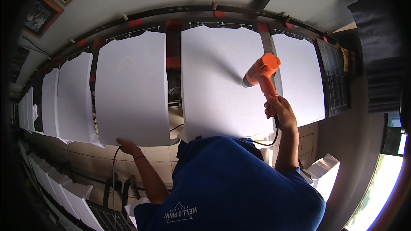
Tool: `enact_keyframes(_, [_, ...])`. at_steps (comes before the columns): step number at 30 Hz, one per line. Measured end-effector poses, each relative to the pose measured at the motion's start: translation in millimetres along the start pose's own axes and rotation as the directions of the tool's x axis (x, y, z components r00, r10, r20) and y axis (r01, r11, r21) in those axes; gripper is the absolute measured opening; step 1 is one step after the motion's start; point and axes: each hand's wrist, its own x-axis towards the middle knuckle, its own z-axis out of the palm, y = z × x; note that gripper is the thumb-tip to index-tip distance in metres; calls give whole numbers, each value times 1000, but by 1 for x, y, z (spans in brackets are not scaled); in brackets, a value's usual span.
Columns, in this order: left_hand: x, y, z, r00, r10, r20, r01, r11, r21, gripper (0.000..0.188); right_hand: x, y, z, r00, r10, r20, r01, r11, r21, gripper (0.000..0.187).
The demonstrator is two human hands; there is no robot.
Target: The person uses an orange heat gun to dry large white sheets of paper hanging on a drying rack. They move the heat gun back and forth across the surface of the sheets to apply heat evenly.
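Heat gun on the white shirt, other hand at the next shirt's hem.

My right hand [279,108] has its grip closed round the handle of the orange heat gun [262,72], whose nozzle sits just off the middle white shirt [222,81]. Held too long on one spot, I judge it could scorch the cloth. Its black cord [274,134] hangs below my grip and could snag. My left hand [128,146], fingers curled, pinches the lower edge of the shirt [130,90] beside it. More white shirts run off to the left on black boards along a tiled wall, with framed pictures [40,15] above.
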Motion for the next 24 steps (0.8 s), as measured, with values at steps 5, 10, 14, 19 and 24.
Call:
enact_keyframes(5, [-9, 7, 3, 1000, -12, 0, 12, 1000, -22, 73, -14, -2, -19, 976, -15, -219, 26, 999, 47, 34])
enact_keyframes(10, [0, -2, -1, 1000, 11, -17, -11, 1000, -28, 72, -11, -2, 10, 999, 3, -41, -1, 999, 54, 41])
enact_keyframes(14, [5, -1, 1, 999, -44, 13, 45, 999, -21, 72, -8, -3, 59, 979, -8, 202, 0, 999, 36, 43])
enact_keyframes(19, [10, -7, -4, 1000, -14, 10, 14, 1000, -1, 72, -4, -5, 103, 902, 48, 428, -55, 998, 4, 30])
enact_keyframes(24, [7, -5, -5, 1000, -19, -19, 20, 996, 82, 75, -8, 2, 75, 935, 40, 352, -57, 998, 37, 33])
